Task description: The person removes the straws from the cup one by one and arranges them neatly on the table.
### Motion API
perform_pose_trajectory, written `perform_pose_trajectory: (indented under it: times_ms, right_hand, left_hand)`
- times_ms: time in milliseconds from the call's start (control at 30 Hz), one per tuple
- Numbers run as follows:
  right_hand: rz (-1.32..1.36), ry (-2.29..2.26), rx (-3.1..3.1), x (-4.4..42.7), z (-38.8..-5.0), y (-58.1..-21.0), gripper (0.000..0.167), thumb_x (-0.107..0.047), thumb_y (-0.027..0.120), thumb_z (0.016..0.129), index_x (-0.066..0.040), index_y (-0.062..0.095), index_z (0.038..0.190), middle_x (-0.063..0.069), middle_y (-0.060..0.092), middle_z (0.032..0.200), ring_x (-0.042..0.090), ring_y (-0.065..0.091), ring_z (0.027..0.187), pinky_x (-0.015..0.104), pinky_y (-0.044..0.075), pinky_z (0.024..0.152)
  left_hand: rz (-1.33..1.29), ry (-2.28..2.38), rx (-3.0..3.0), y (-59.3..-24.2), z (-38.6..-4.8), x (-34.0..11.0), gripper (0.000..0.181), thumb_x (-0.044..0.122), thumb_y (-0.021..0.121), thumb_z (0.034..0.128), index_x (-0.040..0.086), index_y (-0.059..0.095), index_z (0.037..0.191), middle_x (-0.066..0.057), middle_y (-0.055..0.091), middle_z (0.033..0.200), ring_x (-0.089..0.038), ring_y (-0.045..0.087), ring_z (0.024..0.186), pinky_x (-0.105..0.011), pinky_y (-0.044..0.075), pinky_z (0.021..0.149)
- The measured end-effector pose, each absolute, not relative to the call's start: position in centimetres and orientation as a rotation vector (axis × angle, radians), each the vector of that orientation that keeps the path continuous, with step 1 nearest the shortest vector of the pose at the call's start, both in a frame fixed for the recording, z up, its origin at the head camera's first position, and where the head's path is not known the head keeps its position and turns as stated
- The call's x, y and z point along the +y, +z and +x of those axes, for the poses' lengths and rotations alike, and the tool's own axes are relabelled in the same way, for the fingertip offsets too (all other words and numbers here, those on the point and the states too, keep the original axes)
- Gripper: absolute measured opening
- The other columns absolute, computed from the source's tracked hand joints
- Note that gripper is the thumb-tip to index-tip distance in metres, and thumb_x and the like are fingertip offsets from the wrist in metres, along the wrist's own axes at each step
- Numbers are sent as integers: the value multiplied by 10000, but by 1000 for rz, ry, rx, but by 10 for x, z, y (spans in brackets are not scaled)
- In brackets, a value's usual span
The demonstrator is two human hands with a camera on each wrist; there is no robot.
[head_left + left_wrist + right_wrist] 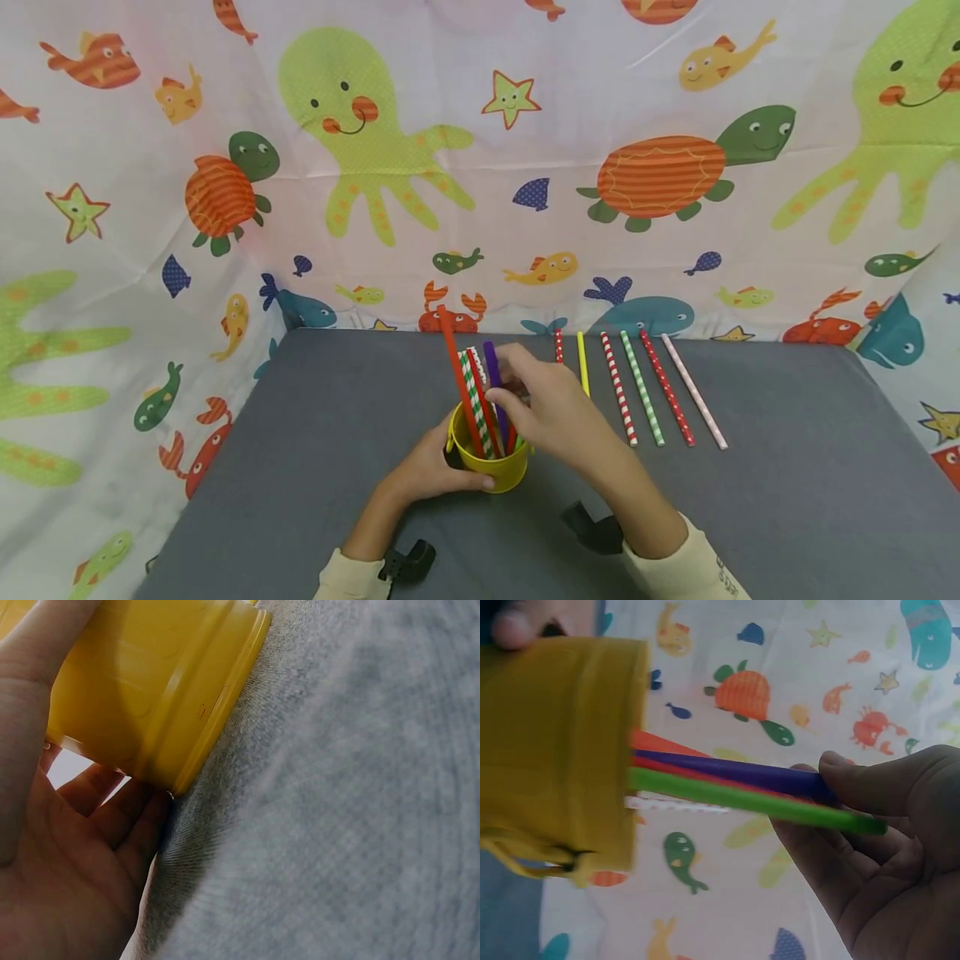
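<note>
Table [322,400], grey. Yellow bucket [506,477] over its middle, gripped by fingers of the left hand [431,472]; several straws [475,400] already inside. Six loose straws [642,388] outstanding, in a row at right. Purple straw [491,367], lower end within bucket, pinched by fingers of the right hand [553,408].

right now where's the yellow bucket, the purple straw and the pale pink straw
Yellow bucket [510,473]: head view, on its front wall.
Purple straw [735,771]: right wrist view, middle of its length.
Pale pink straw [693,392]: head view, halfway along it.
</note>
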State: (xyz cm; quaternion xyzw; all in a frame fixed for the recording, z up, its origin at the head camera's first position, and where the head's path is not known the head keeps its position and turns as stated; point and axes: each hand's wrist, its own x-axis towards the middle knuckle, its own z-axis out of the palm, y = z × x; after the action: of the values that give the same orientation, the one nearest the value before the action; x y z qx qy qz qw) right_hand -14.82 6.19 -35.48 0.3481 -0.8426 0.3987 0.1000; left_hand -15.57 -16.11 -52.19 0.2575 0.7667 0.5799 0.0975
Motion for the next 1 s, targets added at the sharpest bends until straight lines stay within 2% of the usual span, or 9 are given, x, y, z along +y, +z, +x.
perform_pose_trajectory:
  times_ms: [233,367,500,700,867,1000]
  right_hand:
    - [991,1155,-2570,65,-142,-372,276,-80,797,868,-45,629,1084,-11,691,895,105,662,780,247,557,689]
    - [959,1187,-2571,66,-141,-377,262,-82,804,861,-63,639,1064,-29,693,880,90,646,761,268,558,676]
    - [946,1260,-2556,67,-141,-382,274,-79,815,850,-76,645,1066,-37,696,878,81,618,730,289,547,650]
    - [893,1398,-2583,69,-142,-391,344,-76,838,824,-111,628,1094,-34,695,901,79,606,710,257,541,614]
    - [866,1427,-2574,70,-142,-393,370,-91,847,818,-125,623,1111,-47,690,909,91,594,687,270,541,596]
    - [894,1391,-2534,70,-142,-392,337,-87,842,824,-114,637,1090,-57,688,899,83,610,746,275,555,648]
  left_hand:
    - [727,1712,2289,-521,-154,-161,949,256,907,764,305,342,1525,69,585,1350,-165,580,1189,-376,428,1049]
    - [721,1726,2275,-521,-154,-161,960,226,906,766,280,333,1534,59,578,1358,-171,578,1189,-374,424,1052]
    - [706,1718,2279,-517,-152,-159,961,215,908,762,236,338,1536,36,584,1353,-168,582,1180,-378,423,1053]
    - [732,1722,2255,-494,-146,-157,886,239,894,780,171,385,1503,-38,586,1343,-176,580,1172,-395,417,1059]
    - [740,1736,2254,-489,-143,-157,876,238,889,788,172,386,1502,-25,590,1337,-185,582,1171,-401,423,1053]
    - [737,1746,2251,-493,-144,-157,887,226,892,783,135,384,1504,-9,598,1321,-184,592,1157,-394,434,1043]
